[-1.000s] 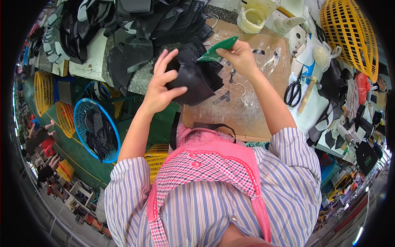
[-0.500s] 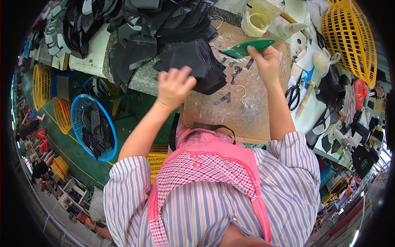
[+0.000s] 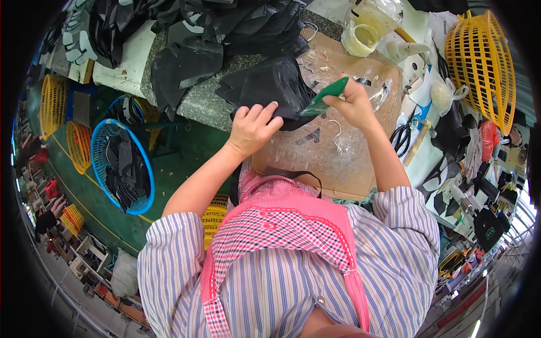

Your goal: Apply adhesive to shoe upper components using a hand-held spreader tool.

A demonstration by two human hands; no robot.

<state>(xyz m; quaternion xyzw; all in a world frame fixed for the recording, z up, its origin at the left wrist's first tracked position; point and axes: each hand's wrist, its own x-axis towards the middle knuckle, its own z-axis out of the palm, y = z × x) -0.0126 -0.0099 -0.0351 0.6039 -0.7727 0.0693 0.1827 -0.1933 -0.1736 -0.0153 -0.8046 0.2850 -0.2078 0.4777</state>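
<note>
My right hand (image 3: 352,104) pinches a green spreader (image 3: 327,96), whose lower edge meets the right side of a stack of black sheet pieces (image 3: 267,84). The pieces are fanned at that edge and overlap a brown cardboard sheet (image 3: 315,169) smeared with dried whitish residue. At the stack's near edge rests my left hand (image 3: 252,129), fingers bent and somewhat apart, with the tips against the black material. Whether it grips a single piece cannot be made out.
Beyond the cardboard stands a glue-crusted pale tub (image 3: 359,39). More black pieces (image 3: 248,28) heap at the back. A yellow basket (image 3: 479,67), scissors (image 3: 401,138) and a wooden-handled tool (image 3: 418,143) lie to the right. A blue basket (image 3: 150,186) of black pieces is on the left.
My right hand has brought the spreader left and down from over the cardboard onto the stack's edge. My left hand has shifted slightly right and nearer, and now rests at the stack.
</note>
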